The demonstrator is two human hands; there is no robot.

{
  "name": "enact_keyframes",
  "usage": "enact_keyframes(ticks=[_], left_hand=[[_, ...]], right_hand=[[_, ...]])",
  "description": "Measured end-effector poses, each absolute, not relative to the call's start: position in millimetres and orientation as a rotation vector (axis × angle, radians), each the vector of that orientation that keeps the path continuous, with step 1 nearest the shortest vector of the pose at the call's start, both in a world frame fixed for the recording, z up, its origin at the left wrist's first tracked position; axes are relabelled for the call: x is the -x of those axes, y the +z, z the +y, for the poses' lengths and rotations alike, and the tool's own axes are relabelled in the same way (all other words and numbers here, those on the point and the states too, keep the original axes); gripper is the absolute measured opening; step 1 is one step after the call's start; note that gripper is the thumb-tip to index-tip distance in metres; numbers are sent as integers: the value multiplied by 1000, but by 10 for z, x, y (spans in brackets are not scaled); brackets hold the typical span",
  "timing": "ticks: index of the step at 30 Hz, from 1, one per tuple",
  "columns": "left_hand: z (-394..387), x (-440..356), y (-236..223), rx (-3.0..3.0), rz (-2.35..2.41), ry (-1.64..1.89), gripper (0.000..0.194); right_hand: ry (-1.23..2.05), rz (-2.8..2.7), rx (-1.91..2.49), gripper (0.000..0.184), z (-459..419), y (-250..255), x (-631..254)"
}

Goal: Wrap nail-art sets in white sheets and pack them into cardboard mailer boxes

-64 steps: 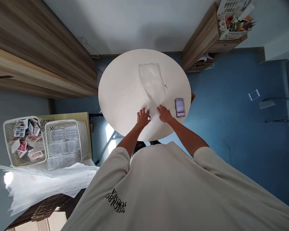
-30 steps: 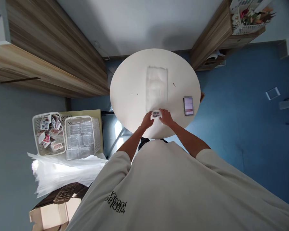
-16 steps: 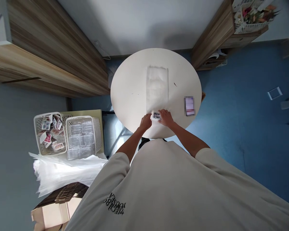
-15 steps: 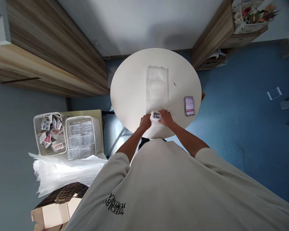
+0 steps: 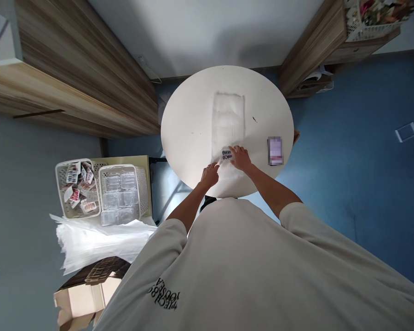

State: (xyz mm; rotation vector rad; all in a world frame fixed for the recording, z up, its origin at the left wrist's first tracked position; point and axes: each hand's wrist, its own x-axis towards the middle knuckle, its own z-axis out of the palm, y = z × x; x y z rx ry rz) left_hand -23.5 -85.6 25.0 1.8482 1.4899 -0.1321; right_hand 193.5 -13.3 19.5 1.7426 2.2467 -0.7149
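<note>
A small clear pack of what look like press-on nails (image 5: pixel 227 154), with two rows of dark oval pieces, lies on the near part of a translucent white wrapping sheet (image 5: pixel 228 110). My right hand (image 5: pixel 240 157) grips the pack's right side, fingers bent over its edge. To the lower left, my left hand (image 5: pixel 210 175) is closed, its fingertips at the left edge of the sheet, where a bit of the sheet looks lifted. The sheet lies lengthwise on a round white table (image 5: pixel 186 124).
A phone (image 5: pixel 275 151) lies at the table's right. On the left, a basket of loose nail packs (image 5: pixel 58 184) stands beside a basket of clear plastic boxes (image 5: pixel 143 184). Below them are white sheets (image 5: pixel 100 241) and an open carton (image 5: pixel 83 301). Wooden cabinets (image 5: pixel 100 69) flank the table.
The pack has moved forward, away from my body, onto the sheet with my right hand on it. My left hand has come off the pack to the sheet's edge. The view has shifted slightly.
</note>
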Motion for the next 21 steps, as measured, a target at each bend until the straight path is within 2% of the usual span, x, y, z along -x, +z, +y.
enact_keyframes(ticks=[2, 7, 14, 17, 21], left_hand=[[-865, 241, 238, -1858, 1487, -138, 57], [-867, 232, 237, -1913, 1485, -145, 55], [-591, 69, 321, -1933, 1611, -217, 51], [-428, -9, 278, -2001, 1625, -147, 63], [-237, -105, 161, -2057, 1559, -151, 85]], right_hand=[[-681, 2247, -1789, 74, -248, 196, -1954], [-738, 2335, -1684, 48, -720, 201, -2093], [-727, 2395, -1590, 39, -1032, 85, -2234], [-688, 2393, -1598, 31, -1028, 70, -2212], [-651, 2398, -1622, 28, -1032, 74, -2176]])
